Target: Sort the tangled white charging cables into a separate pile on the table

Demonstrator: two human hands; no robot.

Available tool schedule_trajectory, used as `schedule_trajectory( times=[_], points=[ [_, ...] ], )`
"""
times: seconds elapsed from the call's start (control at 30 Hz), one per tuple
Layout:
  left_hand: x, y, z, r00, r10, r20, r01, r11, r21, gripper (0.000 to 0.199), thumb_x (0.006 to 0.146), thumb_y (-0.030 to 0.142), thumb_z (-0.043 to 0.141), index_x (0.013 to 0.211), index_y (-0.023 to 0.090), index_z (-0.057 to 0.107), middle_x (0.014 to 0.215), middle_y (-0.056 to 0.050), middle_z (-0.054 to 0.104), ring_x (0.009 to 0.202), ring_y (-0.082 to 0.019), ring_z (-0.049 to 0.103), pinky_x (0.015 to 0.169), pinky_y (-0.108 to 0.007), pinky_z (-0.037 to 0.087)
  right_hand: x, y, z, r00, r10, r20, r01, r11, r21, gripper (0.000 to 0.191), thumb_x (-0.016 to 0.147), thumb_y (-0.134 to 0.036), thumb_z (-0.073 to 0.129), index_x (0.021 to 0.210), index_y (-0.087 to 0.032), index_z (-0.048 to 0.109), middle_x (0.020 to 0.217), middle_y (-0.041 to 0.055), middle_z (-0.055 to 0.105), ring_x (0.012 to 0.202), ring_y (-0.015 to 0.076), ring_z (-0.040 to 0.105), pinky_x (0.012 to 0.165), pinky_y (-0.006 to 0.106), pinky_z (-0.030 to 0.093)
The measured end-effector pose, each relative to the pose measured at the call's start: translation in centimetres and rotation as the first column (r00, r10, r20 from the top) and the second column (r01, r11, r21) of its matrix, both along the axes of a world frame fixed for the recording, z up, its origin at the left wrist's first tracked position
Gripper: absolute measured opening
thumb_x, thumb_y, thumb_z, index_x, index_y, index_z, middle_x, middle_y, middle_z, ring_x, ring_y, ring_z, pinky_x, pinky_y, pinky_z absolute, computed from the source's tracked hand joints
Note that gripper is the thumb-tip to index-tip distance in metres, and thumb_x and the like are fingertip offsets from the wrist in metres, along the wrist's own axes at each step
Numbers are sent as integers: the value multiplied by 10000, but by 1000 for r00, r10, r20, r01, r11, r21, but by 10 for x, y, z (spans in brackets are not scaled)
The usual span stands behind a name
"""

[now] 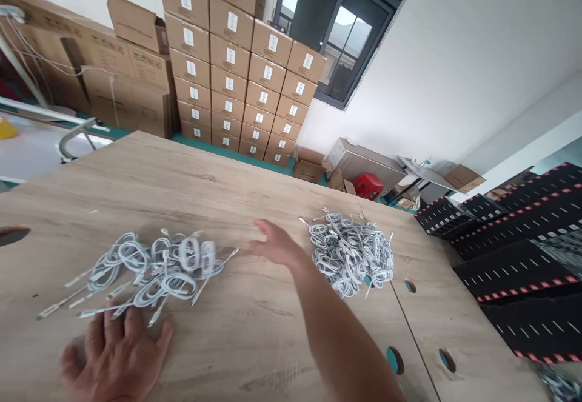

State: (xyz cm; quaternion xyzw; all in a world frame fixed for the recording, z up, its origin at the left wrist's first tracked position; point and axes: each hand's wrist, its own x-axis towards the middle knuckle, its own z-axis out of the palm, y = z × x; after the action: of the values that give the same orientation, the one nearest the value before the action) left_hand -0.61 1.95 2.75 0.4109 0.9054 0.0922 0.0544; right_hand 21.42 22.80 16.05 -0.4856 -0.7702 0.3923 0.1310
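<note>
Both hands empty, between two cable piles on desk (pixel 254 184).
Left hand (pixel 116 353) flat, fingers spread, touching loose cable pile (pixel 154 268); right hand (pixel 273 244) open, blurred, just left of coiled cable heap (pixel 352 256).

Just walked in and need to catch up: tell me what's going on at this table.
A person works at a wooden table with bare hands. The left hand lies flat on the table at the near edge of a loose spread of coiled white cables. The right hand is stretched out, open and blurred, between that spread and a denser pile of cables. Neither hand grips anything. Stacked cardboard boxes stand behind.
</note>
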Motion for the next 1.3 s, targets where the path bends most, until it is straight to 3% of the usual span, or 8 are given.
schedule_trajectory(
  times=[0.1, 0.2, 0.3, 0.43, 0.63, 0.97, 1.17, 1.3],
  points=[
    [1, -3, -3, 993, -29, -110, 31, 999, 16, 660, 920, 597, 241, 1243, 143, 593, 1577, -248, 425, 1538, -372, 248, 1226, -635, 195, 54, 8, 2, 811, -43, 583, -30, 993, 115, 475, 843, -295, 710, 1314, -247, 674, 1379, 84, 671, 1304, 275, 599, 1067, 387, 471],
    [3, -5, -5, 992, -33, -123, 32, 999, -9, 694, 927, 584, 233, 1300, 108, 575, 1612, -246, 389, 1544, -374, 224, 1220, -638, 206, 123, 18, -6, 668, -42, 743, -11, 998, 66, 703, 644, -179, 850, 1325, -190, 677, 1367, 169, 662, 1297, 386, 589, 1047, 479, 476],
    [4, -6, -5, 993, -4, -121, 2, 1000, -16, 728, 930, 583, 192, 1330, 103, 567, 1612, -235, 395, 1546, -365, 220, 1227, -632, 204, 173, 23, -17, 742, 14, 671, -31, 999, 13, 584, 729, -220, 793, 1303, -239, 689, 1319, 111, 689, 1196, 302, 651, 989, 385, 503],
    [5, -4, -5, 993, -10, -122, 10, 1000, -3, 714, 935, 586, 198, 1309, 113, 580, 1613, -237, 395, 1547, -375, 229, 1225, -642, 217, 197, 21, -26, 834, -10, 551, -23, 998, 53, 403, 852, -268, 651, 1252, -238, 692, 1163, 85, 723, 1031, 255, 685, 891, 354, 519],
    [5, -4, -6, 993, -7, -121, 8, 1000, 3, 680, 933, 559, 255, 1306, 100, 591, 1602, -250, 408, 1549, -380, 237, 1234, -647, 205, 188, 20, -34, 714, 91, 694, -185, 981, 61, 487, 776, -271, 736, 1256, -195, 698, 1338, 148, 660, 1283, 342, 586, 1054, 408, 449],
    [7, -8, -2, 993, -8, -115, -1, 997, -72, 695, 930, 538, 326, 1408, 78, 534, 1676, -233, 296, 1572, -366, 201, 1249, -633, 180, 221, 74, 8, 942, -254, 220, 226, 963, 144, 519, 789, -584, 654, 1127, -194, 713, 833, 28, 687, 788, 224, 627, 722, 328, 476],
    [9, -6, 1, 991, 7, -131, -26, 989, -146, 714, 919, 550, 342, 1458, 110, 505, 1696, -183, 282, 1583, -328, 175, 1263, -593, 157, 242, 83, 20, 853, -521, -14, 520, 849, 88, 488, 713, -629, 718, 937, -195, 696, 768, 40, 698, 689, 191, 618, 594, 282, 439],
    [8, -4, -1, 991, 17, -135, -35, 990, -135, 722, 914, 564, 316, 1437, 113, 525, 1684, -184, 309, 1580, -327, 171, 1257, -587, 155, 249, 80, 27, 807, -584, -93, 589, 807, 44, 515, 636, -636, 778, 902, -214, 649, 685, -1, 639, 600, 157, 563, 535, 260, 403]
  ],
)
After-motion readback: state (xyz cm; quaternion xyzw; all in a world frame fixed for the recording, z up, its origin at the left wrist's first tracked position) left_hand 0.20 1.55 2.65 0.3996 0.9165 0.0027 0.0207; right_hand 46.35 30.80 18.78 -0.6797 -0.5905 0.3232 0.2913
